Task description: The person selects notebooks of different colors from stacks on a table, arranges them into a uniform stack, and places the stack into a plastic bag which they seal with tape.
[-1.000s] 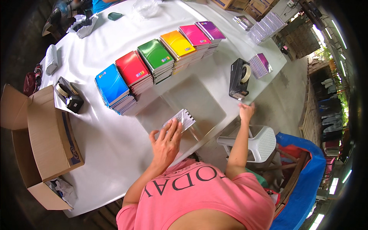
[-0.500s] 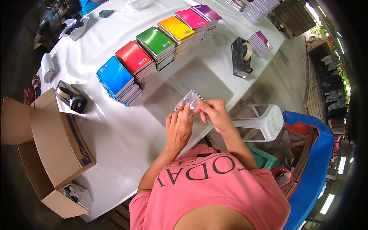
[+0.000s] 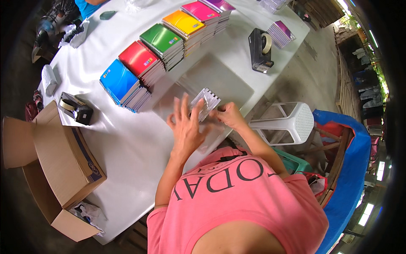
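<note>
A small spiral-bound pack in clear, shiny plastic (image 3: 205, 103) lies on a grey sheet (image 3: 228, 80) in front of me, its black-and-white bound edge facing away. My left hand (image 3: 186, 126) hovers at its left side with fingers spread and holds nothing. At the pack's right near corner, my right hand (image 3: 229, 116) is closed in a pinch; what sits between its fingertips is too small to make out. Beyond the sheet runs a row of spiral notebook stacks: blue (image 3: 120, 82), red (image 3: 138, 57), green (image 3: 161, 41), yellow (image 3: 183, 23), pink (image 3: 200, 11) and purple (image 3: 218, 5).
A black tape dispenser (image 3: 259, 53) stands at right beside a small notebook stack (image 3: 281, 34). Another tape dispenser (image 3: 76, 108) is at left, near an open cardboard box (image 3: 69, 163). A white plastic stool (image 3: 292, 122) stands past the table's right edge.
My left hand has lifted off the pack and opened, shifting left. The right hand has drawn into a pinch at the near corner. The whole view has shifted slightly.
</note>
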